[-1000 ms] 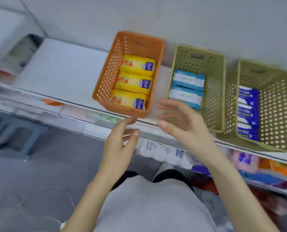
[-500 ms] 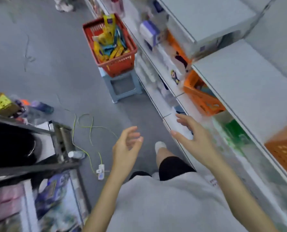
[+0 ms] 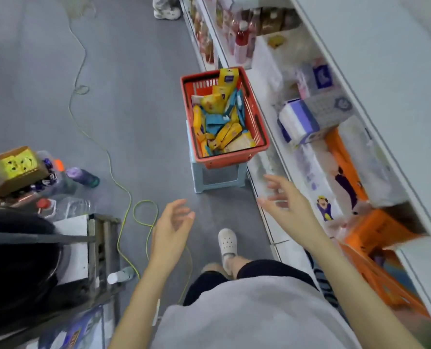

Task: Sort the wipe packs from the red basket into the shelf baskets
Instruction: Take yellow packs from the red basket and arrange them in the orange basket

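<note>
The red basket (image 3: 257, 127) stands on a pale blue stool (image 3: 219, 176) on the grey floor, close against the shelf unit. Inside lie several yellow wipe packs (image 3: 228, 133) and blue wipe packs (image 3: 215, 120), jumbled together. My left hand (image 3: 170, 229) hangs in the air below and left of the basket, fingers relaxed and empty. My right hand (image 3: 283, 202) hovers below and right of the basket, fingers spread and empty. The shelf baskets are out of view.
White shelves (image 3: 375, 102) run along the right with tissue packs, bottles and orange boxes. A green cable (image 3: 123, 187) snakes over the floor. A cart with bottles and a cardboard box (image 3: 20, 165) stands at the left. Another person's shoes (image 3: 166, 11) show at the top.
My view swung from the shelf baskets down the aisle to the red basket, which is now nearer and more central. Both hands stayed empty and raised in front of me.
</note>
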Tool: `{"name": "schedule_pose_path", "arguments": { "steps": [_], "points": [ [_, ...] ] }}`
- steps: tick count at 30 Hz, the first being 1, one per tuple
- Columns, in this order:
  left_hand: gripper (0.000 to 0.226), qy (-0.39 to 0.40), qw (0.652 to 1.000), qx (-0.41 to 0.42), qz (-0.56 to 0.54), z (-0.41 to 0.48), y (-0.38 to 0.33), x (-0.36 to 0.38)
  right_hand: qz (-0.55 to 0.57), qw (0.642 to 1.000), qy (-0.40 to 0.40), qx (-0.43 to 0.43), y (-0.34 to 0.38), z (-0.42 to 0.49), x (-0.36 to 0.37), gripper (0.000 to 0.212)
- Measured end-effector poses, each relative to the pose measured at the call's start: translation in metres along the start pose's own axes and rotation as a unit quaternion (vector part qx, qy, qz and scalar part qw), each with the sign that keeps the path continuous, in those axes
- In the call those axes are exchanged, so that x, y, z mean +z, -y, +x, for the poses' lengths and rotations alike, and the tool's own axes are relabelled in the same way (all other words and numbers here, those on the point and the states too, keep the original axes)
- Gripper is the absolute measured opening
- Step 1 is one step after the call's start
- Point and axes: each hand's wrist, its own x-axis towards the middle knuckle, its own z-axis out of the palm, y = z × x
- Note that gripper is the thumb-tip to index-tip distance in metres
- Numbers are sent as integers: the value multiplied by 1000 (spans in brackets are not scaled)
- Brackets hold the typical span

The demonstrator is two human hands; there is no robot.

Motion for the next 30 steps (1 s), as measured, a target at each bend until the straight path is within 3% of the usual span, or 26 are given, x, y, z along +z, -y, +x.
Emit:
{"name": "schedule_pose_path", "arguments": {
  "steps": [4, 9, 17, 26, 28, 30],
  "points": [
    [28, -33, 999, 15, 5, 94, -40, -24, -4, 1000, -1, 1, 39, 96, 3, 48],
    [27, -31, 999, -29, 14, 197, -39, -26, 21, 998, -28, 55, 46, 199, 26, 43],
    [40, 43, 997, -59, 37, 361, -24, 23, 77, 979, -67, 178, -21, 334, 91, 47],
    [56, 121, 977, -1, 176, 481, -14, 114, 136, 930, -159, 301, -118, 427, 137, 76],
    [62, 109, 969, -26, 220, 496, -4, 124, 175, 912, -166, 331, -129, 438, 140, 73],
    [67, 88, 965, -38, 246, 502, 3, 130, 220, 901, -169, 335, -140, 446, 142, 57]
  ]
}}
